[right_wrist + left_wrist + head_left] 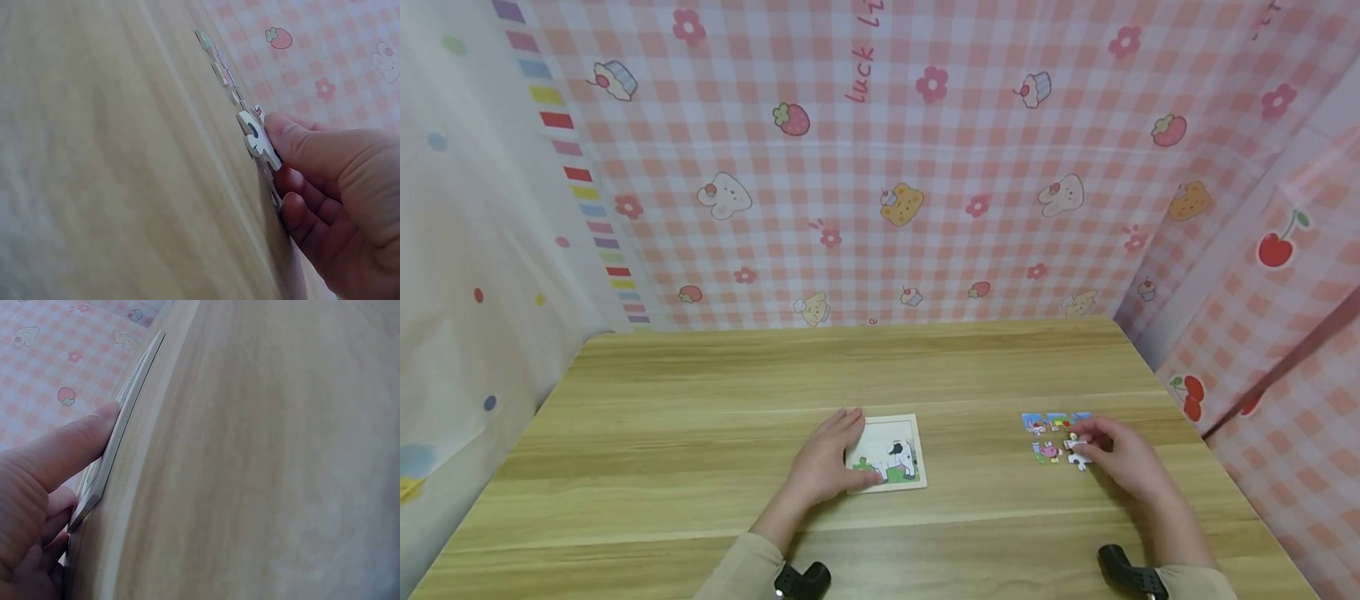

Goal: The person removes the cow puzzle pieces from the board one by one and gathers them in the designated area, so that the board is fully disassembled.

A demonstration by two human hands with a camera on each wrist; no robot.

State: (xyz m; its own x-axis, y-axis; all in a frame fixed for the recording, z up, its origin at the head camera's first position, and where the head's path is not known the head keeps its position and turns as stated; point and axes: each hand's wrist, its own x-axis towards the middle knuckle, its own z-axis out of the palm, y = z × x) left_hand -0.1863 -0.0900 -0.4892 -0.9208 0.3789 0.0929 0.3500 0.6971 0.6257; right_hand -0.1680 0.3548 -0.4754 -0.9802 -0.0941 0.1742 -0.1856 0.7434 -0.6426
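A square wooden puzzle tray lies on the table, with a few pieces showing a black-and-white animal on green in its lower part. My left hand grips the tray's left side, the thumb over the near rim, as the left wrist view also shows along the tray edge. Off to the right, my right hand pinches a white puzzle piece with dark markings between thumb and fingers. Beside that hand lie several loose pieces, among them a pink-figured piece and a blue-topped piece.
The wood-grain table reaches back to a pink checked cloth. More cloth hangs at both sides, a white spotted one on the left. A black wrist device sits by each sleeve.
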